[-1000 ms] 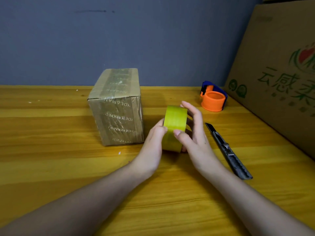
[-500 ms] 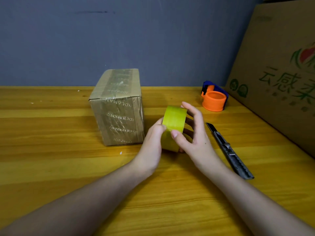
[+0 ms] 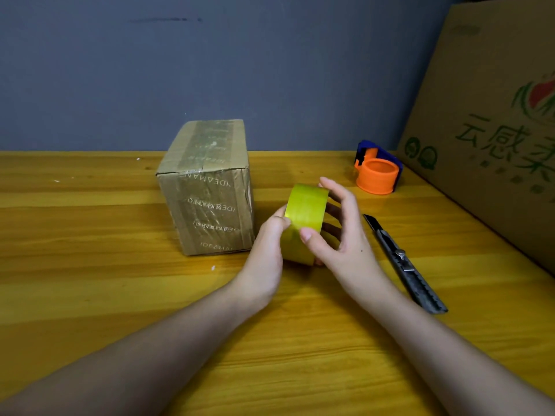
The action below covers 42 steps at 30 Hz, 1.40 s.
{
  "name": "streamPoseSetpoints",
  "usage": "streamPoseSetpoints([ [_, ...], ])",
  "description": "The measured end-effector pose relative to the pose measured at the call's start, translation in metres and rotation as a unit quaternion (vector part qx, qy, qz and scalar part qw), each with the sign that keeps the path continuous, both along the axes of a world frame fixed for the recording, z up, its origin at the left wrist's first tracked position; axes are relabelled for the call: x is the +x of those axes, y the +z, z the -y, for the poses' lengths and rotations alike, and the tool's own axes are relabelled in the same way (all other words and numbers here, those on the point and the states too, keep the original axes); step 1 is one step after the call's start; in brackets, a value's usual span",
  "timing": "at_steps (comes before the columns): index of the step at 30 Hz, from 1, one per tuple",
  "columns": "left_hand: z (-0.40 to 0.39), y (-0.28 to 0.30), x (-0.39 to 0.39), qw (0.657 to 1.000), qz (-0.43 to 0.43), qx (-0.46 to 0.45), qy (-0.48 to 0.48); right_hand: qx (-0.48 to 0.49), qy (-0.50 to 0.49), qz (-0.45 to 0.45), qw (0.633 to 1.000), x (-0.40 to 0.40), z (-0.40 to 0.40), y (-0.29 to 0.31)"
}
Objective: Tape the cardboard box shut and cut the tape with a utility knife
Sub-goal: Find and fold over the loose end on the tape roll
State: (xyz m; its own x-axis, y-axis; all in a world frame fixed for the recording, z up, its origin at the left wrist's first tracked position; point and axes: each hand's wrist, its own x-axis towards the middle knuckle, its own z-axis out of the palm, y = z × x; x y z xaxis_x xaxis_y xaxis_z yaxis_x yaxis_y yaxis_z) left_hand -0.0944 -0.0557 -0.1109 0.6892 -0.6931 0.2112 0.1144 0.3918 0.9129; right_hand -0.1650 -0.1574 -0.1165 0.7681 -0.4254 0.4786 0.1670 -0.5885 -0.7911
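Note:
A small cardboard box, wrapped in printed tape, stands closed on the wooden table, left of centre. Just right of it, both my hands hold a yellow-green roll of tape upright above the table. My left hand pinches the roll's near left edge with thumb and fingers. My right hand cups its right side, thumb on the front face and fingers curled over the far rim. A dark utility knife lies on the table to the right of my right hand, blade end pointing away.
An orange and blue tape dispenser sits at the back right. A large printed cardboard carton leans along the right edge. A grey wall closes the back of the table.
My hands have turned the tape roll a little, and my right thumb has slid along its front face. The box, knife and dispenser have stayed put.

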Motion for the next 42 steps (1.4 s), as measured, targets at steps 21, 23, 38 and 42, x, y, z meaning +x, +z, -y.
streamPoseSetpoints([
  [21,0.0007,-0.0015,0.0013,0.999,0.032,-0.001,-0.004,-0.004,-0.006,0.002,1.000,-0.0008,0.0007,0.0002],
  [23,0.0003,-0.0008,0.0019,0.999,0.032,0.002,-0.006,-0.006,-0.007,0.004,1.000,-0.0005,0.0007,0.0001],
  [38,-0.0018,0.0050,-0.0019,1.000,0.004,0.012,-0.026,0.000,-0.007,0.003,1.000,-0.0002,0.0014,-0.0002],
  [42,-0.0019,0.0028,-0.0024,0.999,0.046,0.025,-0.013,0.004,0.000,0.002,1.000,-0.0005,0.0026,0.0006],
])
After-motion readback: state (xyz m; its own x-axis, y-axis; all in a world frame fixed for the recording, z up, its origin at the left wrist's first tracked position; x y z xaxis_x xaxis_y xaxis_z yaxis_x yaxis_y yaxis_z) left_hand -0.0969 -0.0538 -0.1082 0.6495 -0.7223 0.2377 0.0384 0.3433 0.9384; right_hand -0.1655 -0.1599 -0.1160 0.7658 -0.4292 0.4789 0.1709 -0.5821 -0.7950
